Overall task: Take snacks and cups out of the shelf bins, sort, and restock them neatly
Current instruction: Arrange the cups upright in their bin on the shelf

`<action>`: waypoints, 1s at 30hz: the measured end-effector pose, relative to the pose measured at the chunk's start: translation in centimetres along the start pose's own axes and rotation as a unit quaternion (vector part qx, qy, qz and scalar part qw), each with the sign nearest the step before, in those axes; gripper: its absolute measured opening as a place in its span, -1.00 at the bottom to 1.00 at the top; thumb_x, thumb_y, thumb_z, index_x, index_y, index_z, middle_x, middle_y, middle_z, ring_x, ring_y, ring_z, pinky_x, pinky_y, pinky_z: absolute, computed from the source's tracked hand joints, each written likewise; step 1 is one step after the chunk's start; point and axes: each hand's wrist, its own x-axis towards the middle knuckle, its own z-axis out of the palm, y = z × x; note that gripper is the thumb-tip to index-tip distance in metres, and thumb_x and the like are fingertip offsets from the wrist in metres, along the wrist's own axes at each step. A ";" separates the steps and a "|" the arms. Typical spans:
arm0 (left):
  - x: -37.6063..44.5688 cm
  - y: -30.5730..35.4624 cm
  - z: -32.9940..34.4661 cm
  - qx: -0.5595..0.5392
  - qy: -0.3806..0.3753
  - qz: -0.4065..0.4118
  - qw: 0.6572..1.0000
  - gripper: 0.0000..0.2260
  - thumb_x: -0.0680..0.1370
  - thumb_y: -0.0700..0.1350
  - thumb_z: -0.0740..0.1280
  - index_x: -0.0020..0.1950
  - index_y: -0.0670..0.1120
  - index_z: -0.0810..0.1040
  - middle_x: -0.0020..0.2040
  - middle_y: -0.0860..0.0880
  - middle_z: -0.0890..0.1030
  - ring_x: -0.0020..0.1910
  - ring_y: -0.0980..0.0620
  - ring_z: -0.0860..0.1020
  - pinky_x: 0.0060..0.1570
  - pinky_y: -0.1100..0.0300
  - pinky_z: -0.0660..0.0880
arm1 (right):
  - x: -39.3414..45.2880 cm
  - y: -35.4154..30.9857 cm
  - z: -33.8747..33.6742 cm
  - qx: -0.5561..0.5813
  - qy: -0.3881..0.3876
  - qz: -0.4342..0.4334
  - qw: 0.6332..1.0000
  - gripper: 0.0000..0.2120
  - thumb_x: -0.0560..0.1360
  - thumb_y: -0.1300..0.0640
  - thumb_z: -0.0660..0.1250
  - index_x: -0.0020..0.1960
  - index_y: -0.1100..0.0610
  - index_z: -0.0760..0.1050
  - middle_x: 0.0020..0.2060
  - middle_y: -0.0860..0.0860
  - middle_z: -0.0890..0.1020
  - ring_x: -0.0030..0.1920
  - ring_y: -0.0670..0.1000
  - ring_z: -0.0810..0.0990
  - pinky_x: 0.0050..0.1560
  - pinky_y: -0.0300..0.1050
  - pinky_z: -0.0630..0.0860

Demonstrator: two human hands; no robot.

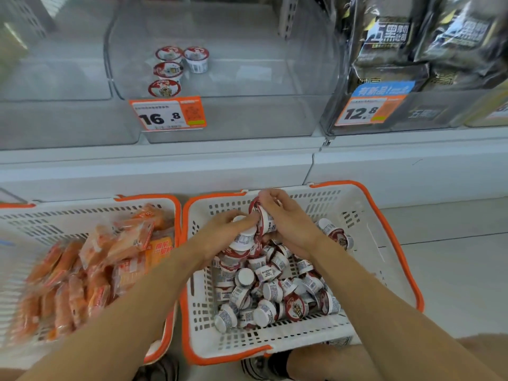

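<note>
**Both hands on cups at the far edge of the right basket**

I see my left hand (220, 232) curled round a small white cup (243, 239), its grip closed on it. My right hand (288, 224) pinches a second cup (262, 215) with a red-and-white lid, its grip closed too. The two cups touch, held just above the heap of loose cups (272, 287) in the right basket (371, 243), near its far edge. That orange-rimmed white basket sits on the floor below the shelf. Just beside it, on the left, a matching left basket (33, 224) holds orange snack packets (90, 265). Up on the shelf, a clear bin (247, 78) holds four shelved cups (176, 67) towards its left side, three in a line and one beside them. On its front edge hangs a price tag (167, 114) reading 16.8. Dark snack bags (412, 42) fill the bin to the right.
</note>
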 end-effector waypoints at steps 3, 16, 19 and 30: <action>-1.5 3.1 -2.6 0.072 0.007 0.061 0.996 -0.74 0.38 0.31 0.41 0.01 0.27 0.65 0.04 0.20 0.67 0.13 0.11 0.59 0.20 0.09 0.49 | -1.4 -2.8 1.6 0.012 -0.016 -0.042 0.999 -0.43 0.38 0.00 0.51 0.32 0.11 0.42 0.08 0.04 0.64 -0.03 0.00 0.70 -0.16 -0.08 0.64; -5.8 13.8 -11.0 0.045 0.126 0.155 0.979 -0.71 0.41 0.17 0.36 -0.15 -0.02 0.69 -0.17 -0.12 0.72 -0.13 -0.20 0.67 0.09 -0.14 0.57 | -0.5 -20.2 5.1 0.045 -0.031 -0.125 0.991 -0.73 0.60 0.30 0.21 0.26 0.15 0.51 -0.07 0.21 0.66 -0.12 0.24 0.69 -0.33 -0.09 0.60; -5.8 14.9 -12.7 0.024 0.171 0.182 0.968 -0.72 0.37 0.20 0.33 -0.21 0.04 0.68 -0.18 -0.13 0.70 -0.13 -0.25 0.66 0.02 -0.18 0.56 | 4.4 -23.6 6.3 0.007 -0.039 -0.081 0.996 -0.89 0.64 0.16 0.25 0.11 0.13 0.53 -0.12 0.14 0.67 -0.11 0.16 0.68 -0.36 -0.16 0.55; -4.1 15.7 -15.6 -0.089 0.158 0.160 0.970 -0.86 0.52 0.00 0.38 -0.10 -0.04 0.67 -0.14 -0.07 0.71 -0.10 -0.11 0.66 -0.06 0.08 0.54 | 20.6 -24.2 10.0 -0.112 0.014 0.049 0.992 -0.67 0.62 0.17 0.34 0.34 0.27 0.48 -0.01 0.13 0.69 -0.08 0.03 0.68 -0.13 -0.06 0.68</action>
